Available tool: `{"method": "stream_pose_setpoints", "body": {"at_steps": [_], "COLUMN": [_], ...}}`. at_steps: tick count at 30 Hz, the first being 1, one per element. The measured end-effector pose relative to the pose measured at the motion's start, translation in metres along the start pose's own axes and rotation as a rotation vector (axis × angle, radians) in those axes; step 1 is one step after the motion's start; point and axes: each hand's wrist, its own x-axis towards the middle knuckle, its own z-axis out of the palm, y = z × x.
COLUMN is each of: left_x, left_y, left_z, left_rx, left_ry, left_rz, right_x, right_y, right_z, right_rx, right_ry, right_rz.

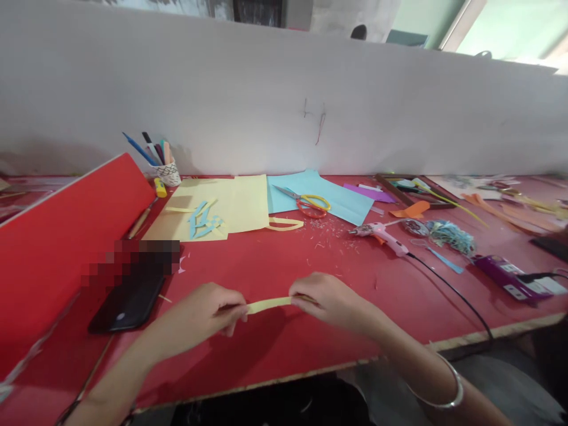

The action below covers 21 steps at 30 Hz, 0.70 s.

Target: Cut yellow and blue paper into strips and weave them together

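A narrow yellow paper strip (268,305) is stretched between my two hands, above the near part of the red table. My left hand (217,309) pinches one end of it, and my right hand (320,299) pinches the other. Both ends are hidden by the fingers. Farther back, pale yellow paper sheets (248,204) lie with small blue and yellow paper cuttings (204,222) on them. Scissors (313,205) with yellow and red handles rest on a light blue paper sheet (350,204). A looped yellow strip (284,224) sits by the sheets' edge.
On the right lie a pink glue gun (385,238) with a black cord, a bundle of threads (451,236) and a purple power strip (510,278). At left are a black phone (128,302), a red board (75,236) and a pen cup (167,173). A white partition (248,94) stands behind.
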Motion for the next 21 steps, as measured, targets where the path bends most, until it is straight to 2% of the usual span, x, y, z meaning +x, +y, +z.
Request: {"method": "stream_pose_setpoints", "body": {"at_steps": [3,9,15,21], "left_x": [0.005,0.024,0.03,0.017], "left_y": [0.008,0.017,0.0,-0.022], "left_z": [0.005,0.015,0.006,-0.006], "left_rx": [0.086,0.237,0.367,0.366], "left_ry": [0.062,0.141,0.199,0.312], "left_rz": [0.043,0.119,0.146,0.038], "right_x": [0.008,0.027,0.034,0.028], "right_y": [-0.004,-0.003,0.013,0.033], "right_z": [0.005,0.002,-0.014,-0.026], "right_rx": [0.02,0.079,0.171,0.204], "right_ry": [-0.047,-0.05,-0.007,0.059], "right_rz": [0.048,-0.037,-0.09,-0.056]}}
